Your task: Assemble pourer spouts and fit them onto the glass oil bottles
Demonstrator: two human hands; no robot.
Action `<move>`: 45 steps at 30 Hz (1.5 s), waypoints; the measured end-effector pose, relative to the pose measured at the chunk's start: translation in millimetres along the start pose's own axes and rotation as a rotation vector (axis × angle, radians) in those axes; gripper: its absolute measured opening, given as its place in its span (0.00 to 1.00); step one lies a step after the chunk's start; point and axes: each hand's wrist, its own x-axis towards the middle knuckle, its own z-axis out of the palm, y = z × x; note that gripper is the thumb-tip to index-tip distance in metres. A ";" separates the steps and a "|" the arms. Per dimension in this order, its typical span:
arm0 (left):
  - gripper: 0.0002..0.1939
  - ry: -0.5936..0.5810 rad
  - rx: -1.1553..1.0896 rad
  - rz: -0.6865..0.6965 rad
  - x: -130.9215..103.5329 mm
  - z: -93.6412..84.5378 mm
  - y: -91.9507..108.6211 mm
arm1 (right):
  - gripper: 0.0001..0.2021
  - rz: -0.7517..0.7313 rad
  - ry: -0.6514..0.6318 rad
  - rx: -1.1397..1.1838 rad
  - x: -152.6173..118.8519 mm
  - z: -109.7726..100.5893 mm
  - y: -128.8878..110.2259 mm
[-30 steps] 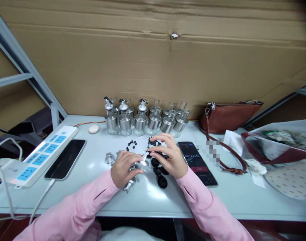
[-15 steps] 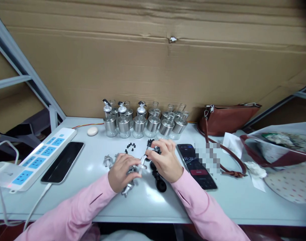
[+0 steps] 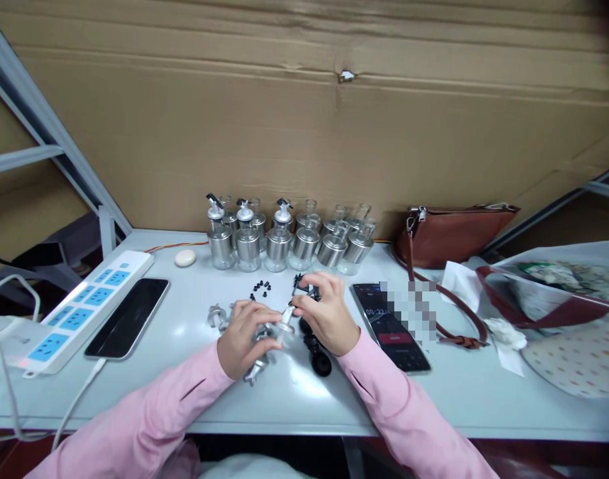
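In my left hand a silver pourer spout is pinched between thumb and fingers, its narrow end tilted up to the right. My right hand is closed at that narrow end, fingertips around a small black part, mostly hidden by the fingers. Several more silver spouts lie beside and beneath my left hand. Small black plugs are scattered just beyond it. Black round caps lie under and beside my right hand, with black lever pieces past its fingers, partly covered.
Glass bottles with metal sleeves stand in rows at the back; three front ones carry spouts. A phone lies to the right, near a brown handbag. Leftward are another phone, a power strip and a white oval object.
My right fingers have shifted slightly and now close over the spout's narrow end. The spout has tipped a little more upright in my left hand. The view has moved slightly.
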 end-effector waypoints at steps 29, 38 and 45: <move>0.12 -0.077 0.025 0.097 5.4 -8.4 -3.6 | 0.23 0.100 -0.007 0.283 -1.0 8.3 0.1; 0.17 0.047 0.275 0.130 7.4 -5.3 3.1 | 0.10 0.091 -0.030 0.294 1.2 -3.5 2.2; 0.12 0.035 0.305 0.153 11.9 -11.6 10.6 | 0.08 0.054 -0.027 0.323 1.5 -9.4 -5.6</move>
